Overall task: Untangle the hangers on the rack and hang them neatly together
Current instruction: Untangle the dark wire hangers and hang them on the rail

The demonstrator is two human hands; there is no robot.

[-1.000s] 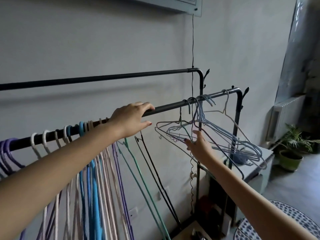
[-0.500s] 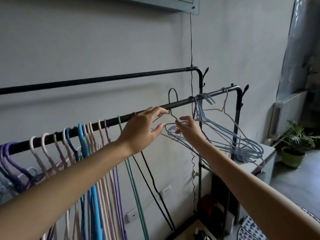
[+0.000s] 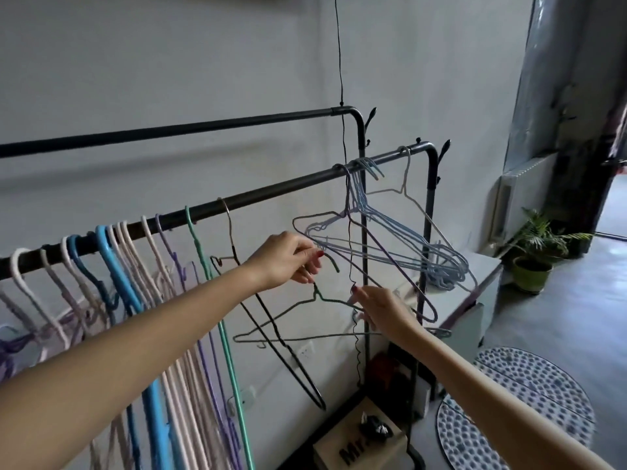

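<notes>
A dark metal rack (image 3: 278,188) with two round rails crosses the view, the nearer rail sloping up to the right. On its left part hangs a tight row of plastic-coated hangers (image 3: 135,262) in white, pink, blue, purple and green, long bodies dropping steeply down. Near the right end, a tangle of pale blue wire hangers (image 3: 390,252) hooks over the rail, bodies splayed down and right. Both bare forearms reach in from below, up toward the rail. The left hand (image 3: 288,261), knuckles up, pinches the hook of a thin grey-green wire hanger (image 3: 305,320) off the rail; its hook points up and its long bottom bar lies about level, left to right. The right hand (image 3: 380,310), fingers bent, has its grip on that hanger's right shoulder wire.
</notes>
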